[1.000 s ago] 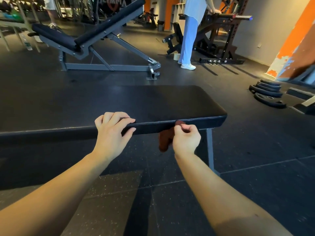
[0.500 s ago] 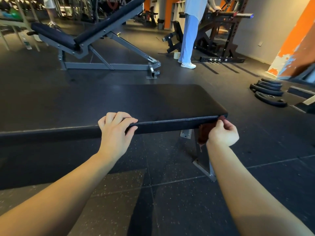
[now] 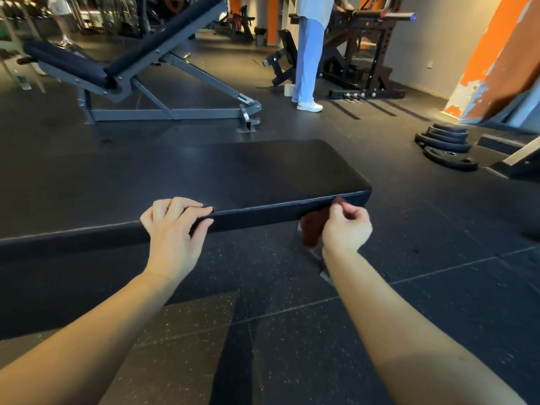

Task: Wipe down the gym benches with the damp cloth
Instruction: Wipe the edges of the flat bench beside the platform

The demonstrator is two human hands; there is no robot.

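A flat black padded bench runs across the view from the left to just right of centre. My left hand grips its near edge, fingers curled over the top and thumb on the side face. My right hand holds a dark reddish-brown cloth against the bench's near side face, close to the right end. Most of the cloth hangs below the pad, partly hidden behind my fingers.
An incline bench on a grey frame stands behind on the left. A person in light blue trousers stands by a dark rack at the back. Weight plates lie stacked on the floor at right.
My right hand slid the cloth rightward along the bench's near edge to the end, then came back slightly left. My left hand kept its grip in place.
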